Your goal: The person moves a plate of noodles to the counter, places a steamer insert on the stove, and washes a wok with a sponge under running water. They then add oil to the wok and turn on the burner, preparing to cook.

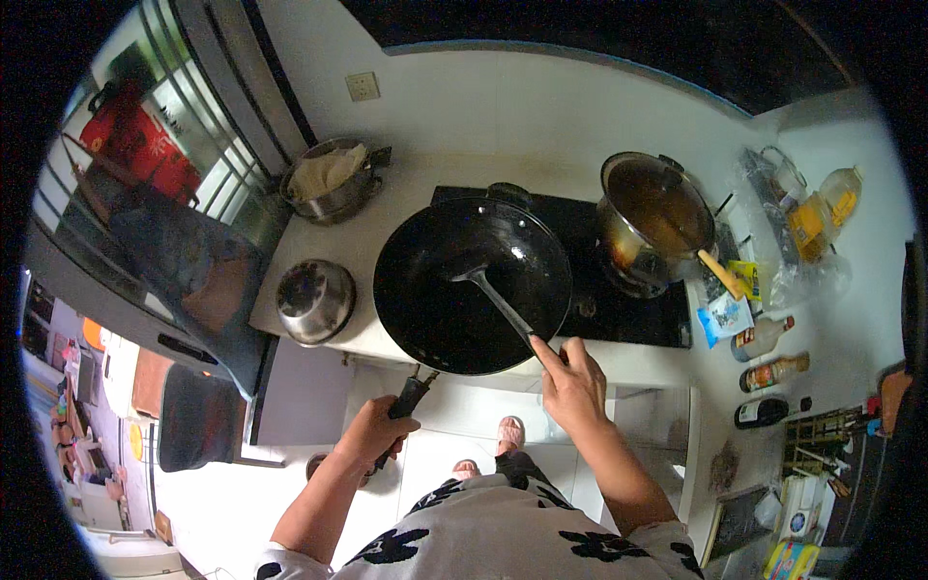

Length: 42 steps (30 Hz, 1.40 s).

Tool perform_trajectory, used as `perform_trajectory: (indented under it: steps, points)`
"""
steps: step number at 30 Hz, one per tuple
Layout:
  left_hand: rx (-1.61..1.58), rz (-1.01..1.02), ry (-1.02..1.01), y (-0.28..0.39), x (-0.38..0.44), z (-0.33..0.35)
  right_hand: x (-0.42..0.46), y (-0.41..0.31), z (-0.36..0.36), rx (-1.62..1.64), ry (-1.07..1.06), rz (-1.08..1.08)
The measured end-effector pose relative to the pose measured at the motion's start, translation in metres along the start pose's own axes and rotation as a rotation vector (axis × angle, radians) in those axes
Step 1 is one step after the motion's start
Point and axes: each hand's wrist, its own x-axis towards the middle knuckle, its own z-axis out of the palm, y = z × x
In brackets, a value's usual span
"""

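A large black wok [435, 290] sits over the near left part of a black glass cooktop [580, 210]. Around the wok's black handle, at its near side, my left hand [377, 431] is closed. My right hand [576, 384] grips a metal spatula [500, 297], with the index finger laid along its shaft; the blade rests inside the wok near its middle. The wok's inside looks dark and shiny, and no food can be made out in it.
Right of the wok stands a steel pot [627, 243] with a glass lid. A metal bowl [315, 301] and a pot holding a cloth [330, 174] are on the left counter. Several bottles [772, 373], packets [728, 315] and a wooden-coloured handle [721, 275] lie at the right.
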Motion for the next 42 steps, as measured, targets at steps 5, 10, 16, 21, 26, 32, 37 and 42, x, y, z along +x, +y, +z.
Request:
perform_trajectory:
  steps: [5, 10, 16, 21, 26, 32, 37, 42]
  points:
    - [-0.041, 0.015, -0.017, 0.030, 0.049, 0.008, 0.046, 0.032, 0.011, 0.036, -0.030, 0.055]
    - [-0.027, -0.003, 0.007, 0.055, 0.093, 0.009, 0.063, 0.050, -0.001, 0.242, 0.160, 0.020]
    - [-0.158, -0.017, 0.048, 0.068, 0.143, 0.010, 0.014, 0.070, -0.017, 0.361, 0.124, 0.091]
    - [-0.178, -0.006, 0.066, 0.071, 0.172, 0.009, -0.018, 0.082, -0.024, 0.385, 0.151, 0.215]
    - [-0.192, -0.009, 0.030, 0.077, 0.183, 0.011, -0.037, 0.074, -0.021, 0.412, 0.191, 0.379]
    - [-0.212, 0.034, -0.014, 0.060, 0.194, 0.007, -0.043, 0.052, -0.012, 0.365, 0.221, 0.460]
    - [-0.242, 0.043, -0.137, 0.060, 0.192, 0.009, -0.038, 0.041, -0.009, 0.352, 0.298, 0.485]
    - [-0.363, 0.047, -0.251, 0.062, 0.192, 0.016, -0.022, 0.041, -0.040, 0.314, 0.422, 0.495]
